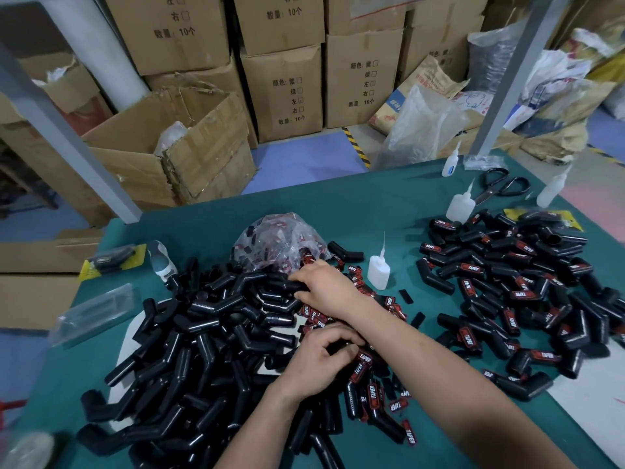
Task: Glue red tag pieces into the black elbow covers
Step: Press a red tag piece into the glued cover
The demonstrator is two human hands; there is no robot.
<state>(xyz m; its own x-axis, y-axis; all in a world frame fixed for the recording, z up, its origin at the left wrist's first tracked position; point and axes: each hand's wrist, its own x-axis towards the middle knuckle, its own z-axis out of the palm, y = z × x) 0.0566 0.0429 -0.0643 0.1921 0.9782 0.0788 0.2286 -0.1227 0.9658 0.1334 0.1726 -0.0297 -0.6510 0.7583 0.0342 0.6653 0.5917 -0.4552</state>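
Observation:
A big heap of bare black elbow covers point(203, 336) fills the left of the green table. Loose red "TAPER" tag pieces point(363, 362) lie in front of it, some with their black backs up. My right hand point(326, 291) reaches across to the heap's far edge, its fingers curled round one black elbow cover point(287, 286). Nearer to me, my left hand point(318, 358) pinches a small black piece point(342, 348) between thumb and fingers; what it is stays unclear. A glue bottle point(378, 270) stands upright just right of my right hand.
Covers with red tags in them are piled at the right point(507, 292). A clear bag of tags point(280, 245) sits behind the heap. More glue bottles point(459, 207), scissors point(504, 188) and cardboard boxes point(189, 143) lie beyond; packaged items point(108, 260) are at the left.

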